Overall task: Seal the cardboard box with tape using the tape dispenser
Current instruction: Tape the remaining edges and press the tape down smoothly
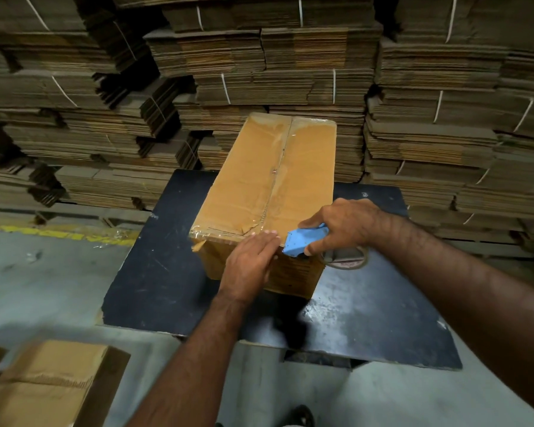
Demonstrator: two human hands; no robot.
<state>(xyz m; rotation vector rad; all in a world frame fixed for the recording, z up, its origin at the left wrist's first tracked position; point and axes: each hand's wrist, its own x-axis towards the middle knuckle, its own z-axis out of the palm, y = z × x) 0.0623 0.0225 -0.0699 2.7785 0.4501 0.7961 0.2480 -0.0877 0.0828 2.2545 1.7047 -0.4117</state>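
Blue tape dispenser (305,241) in right hand (346,226), at cardboard box (269,180) edge.

**Tan box, blue dispenser, black table**

The cardboard box (269,186) is orange-tan under glossy clear tape (279,167). The tape dispenser (302,243) is light blue. The table (154,272) is scuffed black; the floor (37,272) grey with a yellow stripe (43,232).

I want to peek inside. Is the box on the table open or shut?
Shut. The cardboard box has its flaps folded flat, with clear tape along the middle seam.
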